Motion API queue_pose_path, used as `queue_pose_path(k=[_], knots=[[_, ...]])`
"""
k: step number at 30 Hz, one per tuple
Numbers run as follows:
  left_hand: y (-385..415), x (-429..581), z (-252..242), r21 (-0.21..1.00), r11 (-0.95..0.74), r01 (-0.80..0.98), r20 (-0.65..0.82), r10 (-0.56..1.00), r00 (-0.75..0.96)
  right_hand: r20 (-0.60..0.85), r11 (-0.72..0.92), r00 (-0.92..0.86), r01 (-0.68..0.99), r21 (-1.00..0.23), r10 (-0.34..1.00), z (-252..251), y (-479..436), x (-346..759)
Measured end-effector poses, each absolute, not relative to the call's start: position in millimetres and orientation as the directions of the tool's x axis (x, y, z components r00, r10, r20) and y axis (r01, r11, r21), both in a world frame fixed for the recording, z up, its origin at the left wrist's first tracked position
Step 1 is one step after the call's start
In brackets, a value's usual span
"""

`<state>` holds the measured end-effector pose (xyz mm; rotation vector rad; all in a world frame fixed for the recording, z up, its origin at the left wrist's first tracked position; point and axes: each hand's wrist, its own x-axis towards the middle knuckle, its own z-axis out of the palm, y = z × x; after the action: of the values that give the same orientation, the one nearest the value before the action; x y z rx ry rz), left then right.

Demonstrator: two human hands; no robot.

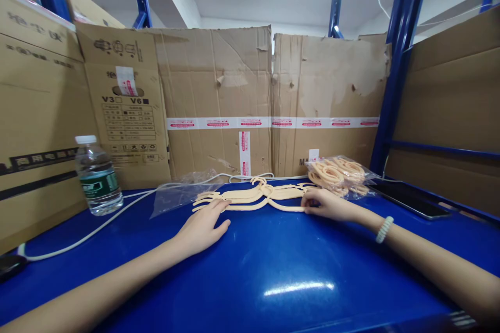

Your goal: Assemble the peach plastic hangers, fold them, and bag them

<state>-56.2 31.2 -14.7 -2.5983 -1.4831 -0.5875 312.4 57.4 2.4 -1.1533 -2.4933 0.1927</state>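
A stack of thin beige plastic hangers (258, 196) lies flat on the blue shelf surface (273, 270), hooks pointing away from me. My left hand (203, 226) rests flat with its fingers stretched out, the fingertips touching the hangers' left ends. My right hand (326, 203) lies on the right ends, its fingers curled over them and pressing down. A white bead bracelet (384, 229) is on my right wrist.
A clear bag of more beige hangers (339, 174) sits behind my right hand. An empty clear bag (179, 193) lies at the left, beside a water bottle (97, 177) and a white cable (97, 226). A dark tablet (410, 199) lies at the right. Cardboard boxes (219, 99) wall in the shelf.
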Motion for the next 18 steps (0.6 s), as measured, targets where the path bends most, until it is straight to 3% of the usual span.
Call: queue_pose_path(k=[6, 9, 14, 18], knots=[[23.5, -57.6, -12.3, 0.13, -0.547, 0.827, 0.394, 0.794, 0.463, 0.276, 0.641, -0.581, 0.653, -0.403, 0.766, 3.7, 47.6, 309.1], [17.8, -57.6, -10.4, 0.204, -0.558, 0.805, 0.445, 0.785, 0.431, 0.263, 0.616, -0.569, 0.617, -0.489, 0.779, 5.9, 43.8, 308.2], [10.9, -50.7, -6.0, 0.429, -0.593, 0.682, 0.528, 0.777, 0.343, 0.238, 0.545, -0.536, 0.536, -0.645, 0.81, 7.8, 42.5, 308.1], [7.3, -43.0, -1.6, 0.789, -0.439, 0.43, 0.359, 0.897, 0.256, 0.28, 0.519, -0.483, 0.481, -0.707, 0.829, 10.1, 42.3, 308.6]])
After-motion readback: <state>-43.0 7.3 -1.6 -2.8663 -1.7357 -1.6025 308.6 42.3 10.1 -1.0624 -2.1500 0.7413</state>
